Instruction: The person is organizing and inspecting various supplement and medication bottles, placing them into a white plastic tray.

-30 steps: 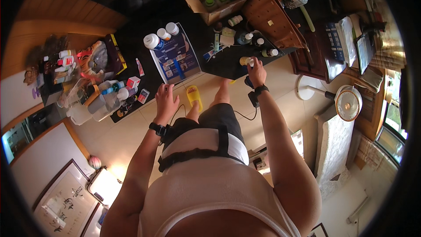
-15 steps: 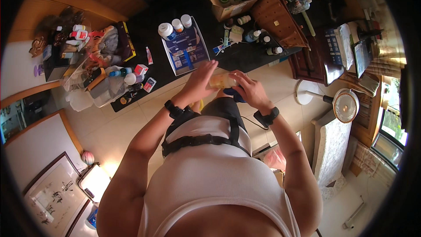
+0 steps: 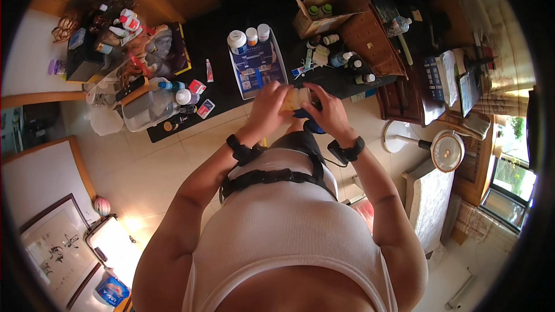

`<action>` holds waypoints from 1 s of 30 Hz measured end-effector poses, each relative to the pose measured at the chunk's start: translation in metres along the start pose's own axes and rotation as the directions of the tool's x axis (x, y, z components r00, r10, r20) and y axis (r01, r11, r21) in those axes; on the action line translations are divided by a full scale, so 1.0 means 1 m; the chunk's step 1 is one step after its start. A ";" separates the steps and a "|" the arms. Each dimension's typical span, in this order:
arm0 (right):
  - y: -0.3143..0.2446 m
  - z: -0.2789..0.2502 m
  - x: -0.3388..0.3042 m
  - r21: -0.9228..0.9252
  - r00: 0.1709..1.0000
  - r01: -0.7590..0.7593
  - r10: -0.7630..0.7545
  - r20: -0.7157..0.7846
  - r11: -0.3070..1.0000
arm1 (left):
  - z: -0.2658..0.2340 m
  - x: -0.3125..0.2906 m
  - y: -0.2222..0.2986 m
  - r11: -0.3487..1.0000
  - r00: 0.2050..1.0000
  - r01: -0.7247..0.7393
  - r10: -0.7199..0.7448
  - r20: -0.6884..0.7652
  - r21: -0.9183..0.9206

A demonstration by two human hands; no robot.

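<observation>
In front of my waist, at the near edge of the dark table, a pale yellowish bottle (image 3: 296, 99) is held between my two hands. My left hand (image 3: 268, 108) is closed around its left end. The fingers of my right hand (image 3: 329, 114) curl over its right end. Just beyond them lies a shallow box or tray (image 3: 277, 48) with a blue printed inside. Three white bottles stand at its far end: a wide one (image 3: 236, 40), one with an orange label (image 3: 251, 37) and another white one (image 3: 263, 33).
An open cardboard box (image 3: 324, 23) holds green-capped bottles at the back right, beside a brown leather-like piece (image 3: 370, 40). Small bottles (image 3: 354, 62) stand near it. A clear plastic bin (image 3: 147, 112) and a tube (image 3: 209, 70) are on the left. A fan (image 3: 447, 151) stands at right.
My left hand, stretched out beside the bottle before, now closes round it. The bottle has turned somewhat between my hands. The whole view has shifted slightly.
</observation>
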State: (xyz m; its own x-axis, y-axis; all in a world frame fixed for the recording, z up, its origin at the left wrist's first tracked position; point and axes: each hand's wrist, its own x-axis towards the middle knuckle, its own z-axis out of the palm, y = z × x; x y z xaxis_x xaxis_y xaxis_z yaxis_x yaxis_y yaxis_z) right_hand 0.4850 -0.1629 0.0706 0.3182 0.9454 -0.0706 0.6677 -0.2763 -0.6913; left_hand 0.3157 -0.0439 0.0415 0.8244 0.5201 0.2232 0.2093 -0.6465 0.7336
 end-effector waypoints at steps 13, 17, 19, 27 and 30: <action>-0.025 0.002 0.012 0.040 0.969 0.236 -0.232 -0.079 0.971 | -0.018 -0.015 -0.003 0.998 0.997 0.062 -0.062 -0.050 -0.009; -0.026 0.001 0.007 -0.051 0.991 0.111 -0.107 0.074 0.992 | -0.017 -0.018 -0.005 0.997 0.999 0.040 -0.037 -0.034 0.071; -0.023 0.006 0.005 -0.063 0.992 0.119 -0.115 0.058 0.991 | -0.018 -0.018 -0.006 0.997 0.999 0.021 -0.019 -0.029 0.069; 0.002 0.018 -0.002 0.122 0.993 0.118 -0.118 -0.012 0.985 | 0.006 -0.025 -0.046 0.977 0.982 0.072 -0.104 -0.156 -0.199; 0.036 0.021 -0.017 -0.025 0.980 0.059 -0.053 0.194 0.998 | -0.004 -0.025 -0.058 0.782 0.927 0.354 -0.364 0.084 -0.514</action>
State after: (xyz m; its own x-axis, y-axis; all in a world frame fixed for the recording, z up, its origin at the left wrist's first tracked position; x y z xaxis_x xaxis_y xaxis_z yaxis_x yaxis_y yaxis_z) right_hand 0.4902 -0.1851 0.0317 0.1461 0.9742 -0.1719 0.7017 -0.2246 -0.6762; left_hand 0.2808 -0.0168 -0.0038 0.7327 0.6708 -0.1146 0.1852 -0.0345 0.9821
